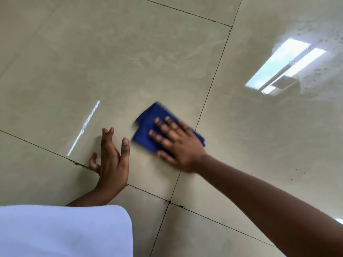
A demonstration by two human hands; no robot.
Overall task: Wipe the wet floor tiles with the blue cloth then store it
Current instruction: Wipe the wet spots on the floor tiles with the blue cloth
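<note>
A folded blue cloth [148, 123] lies flat on the glossy beige floor tiles [111, 62], near the middle of the view. My right hand [178, 143] presses on it with straight, spread fingers and covers its near half; hand and cloth are blurred. My left hand [111, 154] rests flat on the tile just left of the cloth, fingers spread, holding nothing. A narrow gap of bare tile separates the left hand from the cloth.
Dark grout lines [213, 80] cross the floor. A bright window reflection [285, 65] shines on the tile at the upper right, with dark specks around it. A thin streak of light [83, 127] lies left of my hands. My white garment [65, 230] fills the lower left corner.
</note>
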